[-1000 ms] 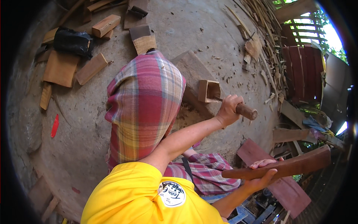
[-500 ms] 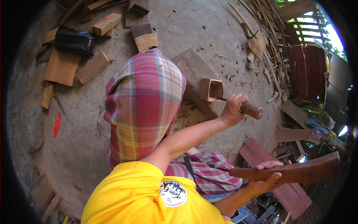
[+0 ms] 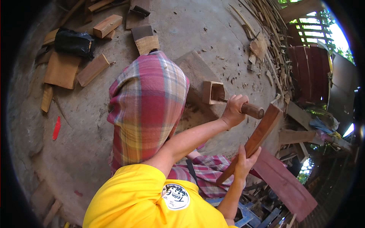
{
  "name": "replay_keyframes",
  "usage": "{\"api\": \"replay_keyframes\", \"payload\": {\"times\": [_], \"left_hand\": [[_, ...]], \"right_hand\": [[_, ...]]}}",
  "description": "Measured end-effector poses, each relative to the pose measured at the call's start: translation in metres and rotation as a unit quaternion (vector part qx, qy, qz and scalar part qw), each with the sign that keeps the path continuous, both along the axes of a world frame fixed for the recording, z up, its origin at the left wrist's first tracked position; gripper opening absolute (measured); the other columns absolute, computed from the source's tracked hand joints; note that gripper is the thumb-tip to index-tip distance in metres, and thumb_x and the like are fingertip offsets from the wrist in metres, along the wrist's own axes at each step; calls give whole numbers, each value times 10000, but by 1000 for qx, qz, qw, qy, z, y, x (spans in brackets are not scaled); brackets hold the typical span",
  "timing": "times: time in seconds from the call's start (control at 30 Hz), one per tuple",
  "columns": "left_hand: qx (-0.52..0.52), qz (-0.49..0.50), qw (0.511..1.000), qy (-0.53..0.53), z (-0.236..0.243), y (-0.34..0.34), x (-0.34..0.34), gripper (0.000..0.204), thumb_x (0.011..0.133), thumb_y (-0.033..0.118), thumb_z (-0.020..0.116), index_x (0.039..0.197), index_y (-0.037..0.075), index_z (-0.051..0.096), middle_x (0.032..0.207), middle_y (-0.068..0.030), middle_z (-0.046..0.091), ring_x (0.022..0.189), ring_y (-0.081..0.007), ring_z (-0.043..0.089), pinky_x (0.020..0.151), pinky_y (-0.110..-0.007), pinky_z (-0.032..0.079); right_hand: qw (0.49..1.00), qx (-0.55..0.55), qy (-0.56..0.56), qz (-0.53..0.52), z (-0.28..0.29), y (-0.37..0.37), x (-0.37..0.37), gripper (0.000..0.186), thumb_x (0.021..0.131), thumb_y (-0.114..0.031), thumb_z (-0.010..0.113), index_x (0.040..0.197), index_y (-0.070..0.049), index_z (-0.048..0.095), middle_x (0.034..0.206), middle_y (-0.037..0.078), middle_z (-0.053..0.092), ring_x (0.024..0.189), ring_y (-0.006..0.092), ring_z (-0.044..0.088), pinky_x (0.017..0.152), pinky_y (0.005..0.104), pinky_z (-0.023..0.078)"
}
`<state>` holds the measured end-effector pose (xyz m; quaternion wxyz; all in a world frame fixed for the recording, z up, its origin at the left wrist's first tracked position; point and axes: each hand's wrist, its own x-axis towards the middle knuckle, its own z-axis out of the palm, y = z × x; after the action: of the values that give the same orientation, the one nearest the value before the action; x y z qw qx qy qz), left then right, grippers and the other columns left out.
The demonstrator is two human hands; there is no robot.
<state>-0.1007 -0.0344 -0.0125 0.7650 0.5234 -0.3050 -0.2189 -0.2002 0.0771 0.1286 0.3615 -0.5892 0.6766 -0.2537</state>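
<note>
Plainly, left grip point(image 3: 234, 109) clasping chisel point(image 3: 253, 110), blade point(image 3: 223, 100) in wooden box point(image 3: 207, 92), right grip point(image 3: 245, 161) clutching club point(image 3: 264, 127)

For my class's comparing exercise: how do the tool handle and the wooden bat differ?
Shape: the tool handle is rounded; the wooden bat is flatter, board-like.
Length: the tool handle's visible part is much shorter than the wooden bat.
Pose: in the picture, the tool handle slopes down rightward; the wooden bat slants up rightward.
Both look like brown wood, each held in one hand: tool handle in the left hand, wooden bat in the right hand.
</note>
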Motion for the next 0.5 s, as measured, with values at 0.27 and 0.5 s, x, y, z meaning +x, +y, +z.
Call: {"api": "replay_keyframes", "payload": {"times": [0.27,0.5], "left_hand": [[1,-8,999,-34,0,7,-8,247,664,-27,648,836,91,516,797,-110,536,801,-367,517,692,-442,407],[18,-23,999,-26,-1,5,-4,208,702,17,641,835,121,521,832,-84,541,840,-343,517,733,-449,389]], "right_hand": [[967,-209,-141,25,-2,-1,-19,655,906,-168,687,1419,-57,296,782,50,551,569,137,546,511,267,481],[994,-77,-47,-63,-1,-2,-29,798,863,-85,706,1484,-39,207,902,82,570,613,139,559,523,266,488]]}}
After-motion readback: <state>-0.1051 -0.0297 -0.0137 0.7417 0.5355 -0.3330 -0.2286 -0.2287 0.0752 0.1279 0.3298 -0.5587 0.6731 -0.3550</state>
